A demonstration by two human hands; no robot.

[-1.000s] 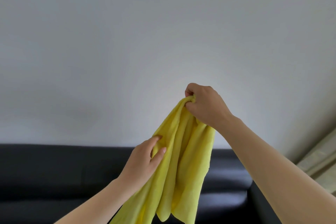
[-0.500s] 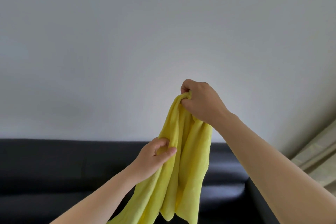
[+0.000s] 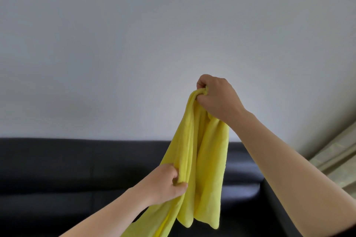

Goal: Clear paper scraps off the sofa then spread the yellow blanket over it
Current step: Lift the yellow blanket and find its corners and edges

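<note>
The yellow blanket (image 3: 204, 159) hangs bunched in folds in front of the black sofa (image 3: 77, 169). My right hand (image 3: 217, 98) grips its top end high up, against the wall. My left hand (image 3: 167, 184) pinches the blanket's left edge lower down, level with the sofa's backrest. The blanket's lower part runs out of the bottom of the view. Only the sofa's backrest and right armrest show; no paper scraps are visible.
A plain pale wall (image 3: 154, 44) fills the upper part of the view behind the sofa. A beige curtain (image 3: 335, 158) hangs at the right edge, past the sofa's right armrest (image 3: 277, 208).
My left hand has slid down along the blanket's left edge and closed on it. My right hand holds the top end slightly higher and further right.
</note>
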